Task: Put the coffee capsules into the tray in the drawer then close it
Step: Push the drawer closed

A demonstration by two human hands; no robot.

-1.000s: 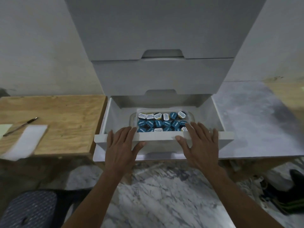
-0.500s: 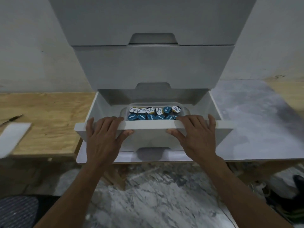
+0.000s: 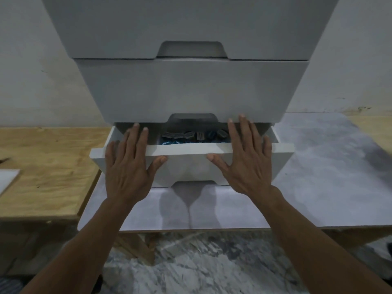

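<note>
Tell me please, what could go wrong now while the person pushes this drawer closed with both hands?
1. The fingertips of the left hand and right hand reach over the top edge of the drawer, close under the drawer above; they could get pinched as the gap closes.
2. The coffee capsules look piled near that upper front; a tall one might catch.

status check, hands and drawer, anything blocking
Left hand and right hand flat on drawer front, fingers straight. Drawer partly open, capsules inside. Nothing seen blocking it.
</note>
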